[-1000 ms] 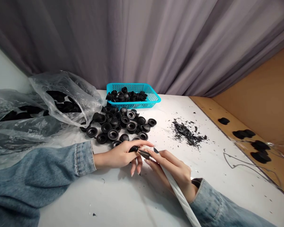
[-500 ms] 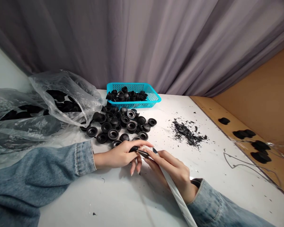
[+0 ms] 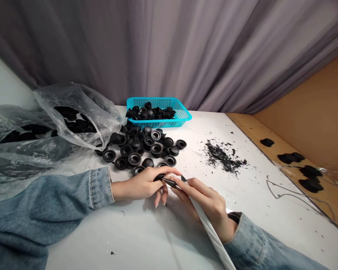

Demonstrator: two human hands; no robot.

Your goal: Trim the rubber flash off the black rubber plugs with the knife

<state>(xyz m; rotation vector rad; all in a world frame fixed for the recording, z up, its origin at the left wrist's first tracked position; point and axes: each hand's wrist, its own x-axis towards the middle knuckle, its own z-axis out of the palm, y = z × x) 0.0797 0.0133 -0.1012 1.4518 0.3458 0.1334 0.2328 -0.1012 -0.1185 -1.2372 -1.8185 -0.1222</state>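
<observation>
My left hand (image 3: 142, 183) pinches a small black ribbed rubber part (image 3: 158, 177) between thumb and fingers, just above the white table (image 3: 146, 236). My right hand (image 3: 207, 204) grips a long knife with a white wrapped handle (image 3: 211, 232). The knife's blade tip (image 3: 169, 182) touches the black part. A loose heap of the same black round parts (image 3: 145, 148) lies just beyond my left hand.
A turquoise basket (image 3: 183, 112) with more black parts stands at the back. Clear plastic bags (image 3: 59, 123) of parts lie at the left. A pile of black shavings (image 3: 224, 157) is on the right. Several black pieces (image 3: 298, 165) lie on the brown ledge.
Both hands stay almost where they were. The knife and my right hand have shifted slightly left and toward the part.
</observation>
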